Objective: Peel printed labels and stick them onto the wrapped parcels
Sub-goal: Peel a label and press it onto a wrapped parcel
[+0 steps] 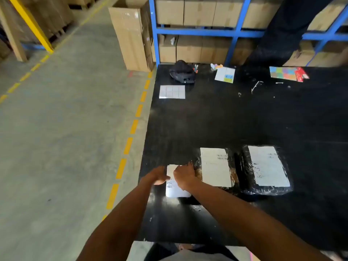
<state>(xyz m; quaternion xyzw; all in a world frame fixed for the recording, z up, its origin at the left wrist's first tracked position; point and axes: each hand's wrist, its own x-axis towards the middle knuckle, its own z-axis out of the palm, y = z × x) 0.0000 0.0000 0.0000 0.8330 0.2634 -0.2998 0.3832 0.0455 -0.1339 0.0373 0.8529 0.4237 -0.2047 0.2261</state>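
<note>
The left hand [157, 177] and right hand [183, 177] both rested on a printed label [174, 190] near the left edge of the black counter [226, 119]; each grip pinched it. To the right lay two wrapped parcels, the middle parcel [215, 167] and right parcel [266, 168], each already labelled.

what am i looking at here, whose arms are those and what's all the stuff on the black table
One picture, from a camera worn on a person's head, looking down at their own bare arms. The left hand and right hand are both on a white printed label at the near left edge of the black table. Beside them lie two plastic-wrapped parcels, the middle one and the right one, each with a label on top. Farther back: a sticker sheet, a black cap and coloured papers.
</note>
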